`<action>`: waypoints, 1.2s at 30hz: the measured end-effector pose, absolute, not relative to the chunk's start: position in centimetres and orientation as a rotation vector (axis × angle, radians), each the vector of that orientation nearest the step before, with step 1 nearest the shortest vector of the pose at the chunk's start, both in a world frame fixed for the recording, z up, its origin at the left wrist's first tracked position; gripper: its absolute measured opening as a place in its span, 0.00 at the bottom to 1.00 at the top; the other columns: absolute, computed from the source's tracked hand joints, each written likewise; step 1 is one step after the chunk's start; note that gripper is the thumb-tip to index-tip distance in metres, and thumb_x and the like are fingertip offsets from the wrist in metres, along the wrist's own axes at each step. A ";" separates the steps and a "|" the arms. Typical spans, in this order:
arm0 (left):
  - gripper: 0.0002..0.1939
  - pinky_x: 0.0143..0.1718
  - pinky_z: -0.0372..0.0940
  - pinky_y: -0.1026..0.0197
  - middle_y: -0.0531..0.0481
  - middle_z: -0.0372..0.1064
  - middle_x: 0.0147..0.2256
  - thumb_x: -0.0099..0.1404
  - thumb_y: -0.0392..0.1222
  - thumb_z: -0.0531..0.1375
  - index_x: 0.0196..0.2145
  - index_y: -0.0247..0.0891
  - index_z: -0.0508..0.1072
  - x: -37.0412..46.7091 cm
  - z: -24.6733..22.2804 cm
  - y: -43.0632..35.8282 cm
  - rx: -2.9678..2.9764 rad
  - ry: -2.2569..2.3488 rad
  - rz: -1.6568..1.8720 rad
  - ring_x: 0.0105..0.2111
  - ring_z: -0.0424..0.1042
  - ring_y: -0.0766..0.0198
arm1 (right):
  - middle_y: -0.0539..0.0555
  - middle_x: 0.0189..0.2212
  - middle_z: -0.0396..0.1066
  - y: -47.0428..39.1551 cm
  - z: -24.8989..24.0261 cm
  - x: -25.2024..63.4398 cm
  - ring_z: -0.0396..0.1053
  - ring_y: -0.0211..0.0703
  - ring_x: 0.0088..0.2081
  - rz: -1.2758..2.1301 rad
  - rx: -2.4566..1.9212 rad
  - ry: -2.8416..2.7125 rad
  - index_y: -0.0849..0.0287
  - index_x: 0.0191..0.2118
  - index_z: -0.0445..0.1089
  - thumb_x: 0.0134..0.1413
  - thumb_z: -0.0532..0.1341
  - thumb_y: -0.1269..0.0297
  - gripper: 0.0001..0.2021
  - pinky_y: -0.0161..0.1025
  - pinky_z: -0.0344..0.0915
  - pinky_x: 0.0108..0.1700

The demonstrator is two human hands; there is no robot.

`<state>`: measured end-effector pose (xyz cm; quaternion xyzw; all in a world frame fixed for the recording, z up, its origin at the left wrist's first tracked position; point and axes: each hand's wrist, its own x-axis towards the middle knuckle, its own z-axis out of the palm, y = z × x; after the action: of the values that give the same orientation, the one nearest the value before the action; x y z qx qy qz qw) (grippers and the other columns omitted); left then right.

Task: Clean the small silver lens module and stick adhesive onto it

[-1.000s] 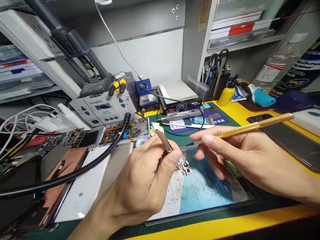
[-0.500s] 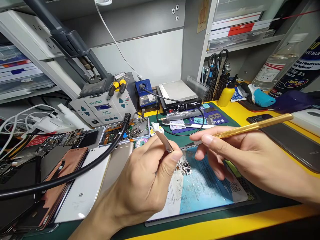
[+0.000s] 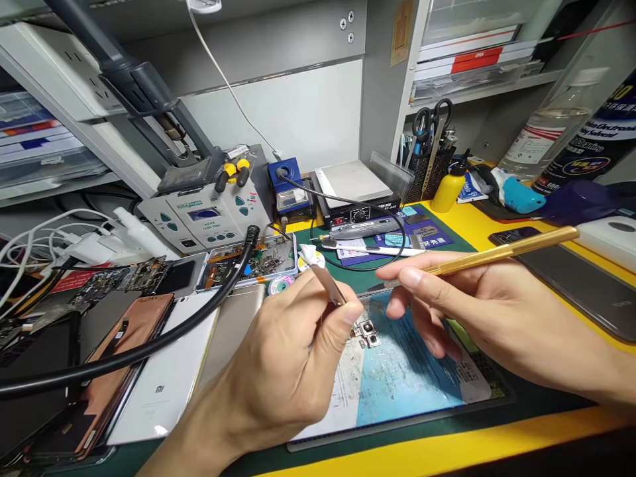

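My left hand (image 3: 293,358) is closed in a pinch on metal tweezers (image 3: 328,285), whose flat end sticks up above the fingers; the tips are mostly hidden by my thumb. Just beyond that thumb lies a small dual-lens phone camera module (image 3: 368,333), above a blue and white mat (image 3: 397,377). Whether the tweezers touch the module I cannot tell. My right hand (image 3: 457,301) grips a craft knife by its gold knurled handle (image 3: 501,253). Its thin dark blade (image 3: 380,287) points left, apart from the module.
Phones and phone covers (image 3: 149,371) lie at left, crossed by a thick black hose (image 3: 199,311). Behind stand a rework station (image 3: 203,215), a parts tray (image 3: 285,255) and a hot plate (image 3: 358,182). A yellow bottle (image 3: 450,185) and a dark phone (image 3: 571,285) are at right.
The view has shifted very slightly. Both hands keep their holds and positions, with the tweezers and the knife almost still.
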<state>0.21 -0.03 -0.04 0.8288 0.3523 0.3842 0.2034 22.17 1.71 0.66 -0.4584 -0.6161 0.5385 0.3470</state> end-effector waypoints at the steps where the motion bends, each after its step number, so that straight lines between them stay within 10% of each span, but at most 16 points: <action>1: 0.07 0.38 0.61 0.64 0.52 0.66 0.34 0.71 0.29 0.53 0.38 0.35 0.69 0.2 -0.1 0.0 2.314 0.984 1.070 0.35 0.66 0.69 | 0.52 0.30 0.76 1.7 0.7 22.2 0.68 0.34 0.18 1.398 -1.193 -1.597 0.59 0.39 0.75 0.61 0.62 0.48 0.17 0.30 0.62 0.16; 28: 0.18 0.43 0.62 0.58 0.50 0.66 0.40 0.77 0.47 0.45 0.41 0.42 0.73 -0.1 0.2 -0.9 1.880 1.174 1.304 0.38 0.66 0.63 | 0.55 0.28 0.75 1.7 0.3 22.5 0.66 0.35 0.19 1.509 -1.260 -1.684 0.60 0.44 0.76 0.60 0.60 0.44 0.22 0.31 0.58 0.17; 36: 0.25 0.50 0.60 0.55 0.48 0.67 0.38 0.77 0.54 0.39 0.37 0.43 0.72 0.8 0.2 -1.4 1.691 1.027 1.293 0.44 0.67 0.57 | 0.48 0.16 0.65 1.5 0.5 21.9 0.61 0.34 0.16 1.575 -1.269 -1.717 0.59 0.30 0.72 0.59 0.62 0.46 0.20 0.29 0.54 0.16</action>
<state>0.76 -1.41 0.19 0.6621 0.4020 0.5063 0.3791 21.88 1.50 0.48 -0.4640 -0.6279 0.5761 0.2419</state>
